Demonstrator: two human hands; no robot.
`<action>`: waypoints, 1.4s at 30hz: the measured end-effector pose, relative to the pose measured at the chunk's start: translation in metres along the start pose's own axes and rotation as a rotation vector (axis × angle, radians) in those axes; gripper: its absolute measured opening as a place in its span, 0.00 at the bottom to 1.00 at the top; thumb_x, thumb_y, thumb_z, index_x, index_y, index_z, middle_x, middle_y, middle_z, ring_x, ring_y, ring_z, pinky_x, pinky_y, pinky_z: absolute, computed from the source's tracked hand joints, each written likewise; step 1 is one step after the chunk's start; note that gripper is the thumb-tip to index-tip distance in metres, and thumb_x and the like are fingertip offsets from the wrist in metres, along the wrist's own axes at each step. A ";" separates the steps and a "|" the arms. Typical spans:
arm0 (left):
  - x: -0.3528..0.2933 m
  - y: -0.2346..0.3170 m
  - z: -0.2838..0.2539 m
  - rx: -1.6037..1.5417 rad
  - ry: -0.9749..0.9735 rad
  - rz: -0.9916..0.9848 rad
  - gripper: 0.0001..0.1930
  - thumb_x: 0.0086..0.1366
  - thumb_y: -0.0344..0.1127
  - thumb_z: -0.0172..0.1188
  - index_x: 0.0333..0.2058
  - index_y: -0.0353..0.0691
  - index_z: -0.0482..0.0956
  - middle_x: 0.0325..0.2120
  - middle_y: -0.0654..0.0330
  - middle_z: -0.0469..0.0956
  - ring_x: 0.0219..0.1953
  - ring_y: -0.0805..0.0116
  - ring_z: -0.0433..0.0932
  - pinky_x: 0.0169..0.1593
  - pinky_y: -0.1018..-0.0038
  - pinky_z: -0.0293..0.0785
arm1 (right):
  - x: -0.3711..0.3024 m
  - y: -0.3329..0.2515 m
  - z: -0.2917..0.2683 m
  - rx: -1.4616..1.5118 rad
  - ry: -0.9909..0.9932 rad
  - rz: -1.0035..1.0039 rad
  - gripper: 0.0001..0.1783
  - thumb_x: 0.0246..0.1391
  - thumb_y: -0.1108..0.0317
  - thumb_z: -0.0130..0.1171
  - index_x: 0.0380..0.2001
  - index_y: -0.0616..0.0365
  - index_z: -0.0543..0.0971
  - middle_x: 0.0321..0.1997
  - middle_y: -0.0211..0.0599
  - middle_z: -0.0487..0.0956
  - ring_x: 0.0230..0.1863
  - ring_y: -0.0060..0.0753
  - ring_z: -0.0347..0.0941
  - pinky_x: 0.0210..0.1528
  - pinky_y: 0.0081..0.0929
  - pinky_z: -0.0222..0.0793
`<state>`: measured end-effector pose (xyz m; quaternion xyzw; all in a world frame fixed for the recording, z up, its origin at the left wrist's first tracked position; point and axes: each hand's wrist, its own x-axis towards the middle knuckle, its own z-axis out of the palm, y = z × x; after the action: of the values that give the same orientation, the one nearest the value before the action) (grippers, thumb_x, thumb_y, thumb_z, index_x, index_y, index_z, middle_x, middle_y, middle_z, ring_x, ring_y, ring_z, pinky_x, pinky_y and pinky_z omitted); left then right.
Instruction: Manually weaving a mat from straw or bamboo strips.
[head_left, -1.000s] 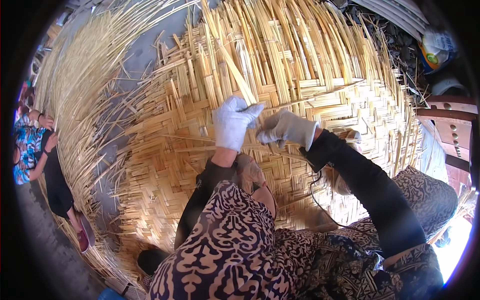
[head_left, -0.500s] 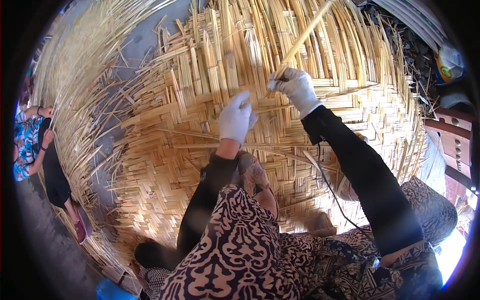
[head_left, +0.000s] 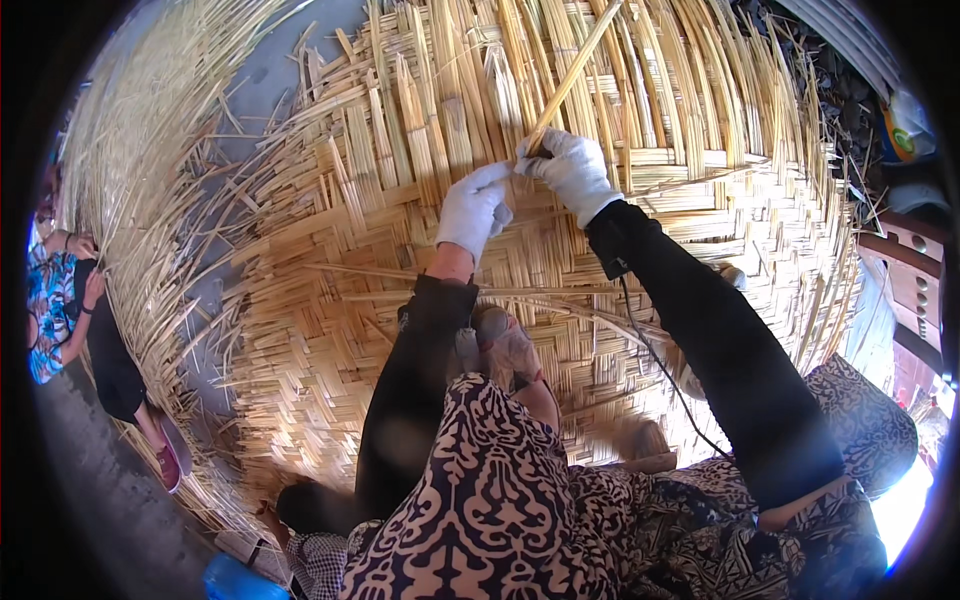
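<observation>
A long pale reed strip is pinched near its lower end in my white-gloved right hand, its other end slanting away to the upper right. My left hand, also gloved in white, is close beside it, fingers stretched toward the strip's lower end and thumb apart. Whether its fingertips touch the strip I cannot make out. Both hands are over a large woven reed mat. Its near part is a tight diagonal weave, and the far strips lie loose and lengthwise.
Loose reeds are heaped along the left. A person in a blue patterned top is at the far left edge. A foot rests on the mat below my left hand. A thin dark cable hangs from my right sleeve. Perforated red-brown blocks stand at right.
My right hand has moved left and slightly down with the reed strip. My left hand has risen a little, so the two hands are now almost together.
</observation>
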<state>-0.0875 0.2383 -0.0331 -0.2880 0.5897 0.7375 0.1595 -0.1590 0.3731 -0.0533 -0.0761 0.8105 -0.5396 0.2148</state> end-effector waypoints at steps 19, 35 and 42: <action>0.008 -0.017 0.000 0.081 0.042 0.069 0.17 0.53 0.26 0.43 0.42 0.39 0.73 0.14 0.64 0.68 0.12 0.78 0.65 0.16 0.82 0.59 | -0.006 -0.011 -0.007 -0.187 -0.081 -0.024 0.08 0.37 0.69 0.60 0.25 0.55 0.75 0.23 0.36 0.77 0.25 0.28 0.73 0.28 0.22 0.68; 0.007 -0.013 0.004 -0.097 -0.041 0.016 0.16 0.52 0.23 0.43 0.39 0.39 0.74 0.12 0.65 0.66 0.11 0.78 0.63 0.14 0.82 0.58 | -0.003 -0.007 -0.005 -0.331 -0.149 -0.379 0.06 0.37 0.69 0.59 0.24 0.52 0.75 0.23 0.34 0.76 0.26 0.33 0.73 0.31 0.24 0.68; 0.006 -0.014 -0.004 -0.130 -0.015 0.033 0.16 0.55 0.24 0.44 0.43 0.32 0.70 0.10 0.63 0.65 0.11 0.75 0.64 0.13 0.80 0.54 | 0.017 -0.030 -0.007 -0.636 -0.267 0.011 0.14 0.34 0.60 0.62 0.25 0.56 0.76 0.24 0.42 0.76 0.30 0.39 0.73 0.33 0.31 0.68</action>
<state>-0.0831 0.2378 -0.0476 -0.2827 0.5439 0.7789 0.1325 -0.1805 0.3609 -0.0286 -0.2046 0.9033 -0.2440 0.2875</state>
